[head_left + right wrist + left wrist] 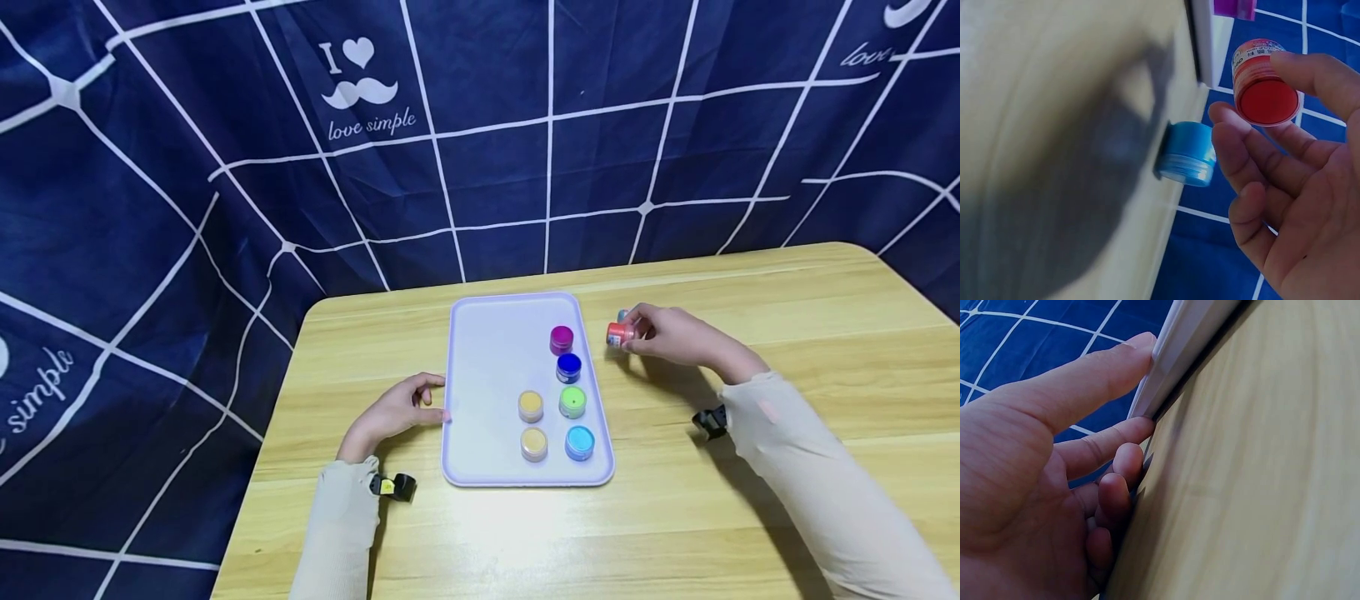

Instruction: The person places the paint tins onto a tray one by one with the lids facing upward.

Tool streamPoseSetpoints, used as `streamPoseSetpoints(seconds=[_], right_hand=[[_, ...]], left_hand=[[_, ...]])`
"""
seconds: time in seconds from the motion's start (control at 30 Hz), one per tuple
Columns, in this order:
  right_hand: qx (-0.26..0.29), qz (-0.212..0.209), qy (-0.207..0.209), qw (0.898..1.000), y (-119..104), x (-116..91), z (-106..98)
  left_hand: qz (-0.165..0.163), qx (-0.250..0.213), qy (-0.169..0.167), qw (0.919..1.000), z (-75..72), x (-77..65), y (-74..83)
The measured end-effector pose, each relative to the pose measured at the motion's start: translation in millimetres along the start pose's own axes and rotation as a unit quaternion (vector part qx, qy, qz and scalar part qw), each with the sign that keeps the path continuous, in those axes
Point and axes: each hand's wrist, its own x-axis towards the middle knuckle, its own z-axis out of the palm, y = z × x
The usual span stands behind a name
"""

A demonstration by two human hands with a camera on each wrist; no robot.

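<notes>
My right hand (672,334) pinches a small red paint jar (1267,100) between thumb and fingers, above the table to the right of the tray. The jar is tilted, its printed label showing. Just beyond that hand, a light blue jar (1188,154) stands on the table, mostly hidden by the hand in the head view. At the left edge of the lavender tray (480,350), my left hand (395,408) rests with its thumb and index fingertips against the rim, apart from each other; its other fingers are loosely bent.
On the tray's right half stand a magenta jar (561,340), a dark blue jar (568,367), a green jar (572,402), a sky-blue jar (580,442) and two yellow-orange jars, one farther back (530,406). A dark blue patterned cloth (495,183) hangs behind the wooden table (750,308).
</notes>
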Motion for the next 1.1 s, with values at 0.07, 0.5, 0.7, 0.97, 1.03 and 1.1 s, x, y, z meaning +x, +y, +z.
streamPoseSetpoints(seconds=[0.07,0.5,0.7,0.97,1.03,1.1], right_hand=[[0.002,0.001,0.005,1.000,-0.9,-0.6,-2.5],[0.028,0.011,0.027,0.999,-12.2,3.4,-4.6],[0.035,0.006,0.037,0.999,-21.3,5.3,-4.0],[0.051,0.001,0.042,0.998,-34.1,11.6,-1.9],[0.053,0.000,0.040,0.998,-37.3,13.7,-0.9],[0.055,-0.003,0.038,0.998,-40.1,15.7,0.3]], left_hand=[[-0.001,-0.002,0.000,1.0000,0.1,0.5,-0.6],[-0.007,-0.003,0.003,1.0000,0.0,0.0,0.4],[-0.007,-0.004,0.003,1.0000,0.5,0.4,0.4],[-0.009,-0.005,0.003,0.9999,0.3,-0.5,1.0],[-0.009,-0.005,0.003,0.9999,0.4,-0.6,1.1],[-0.010,-0.006,0.003,0.9999,0.5,-0.5,1.1]])
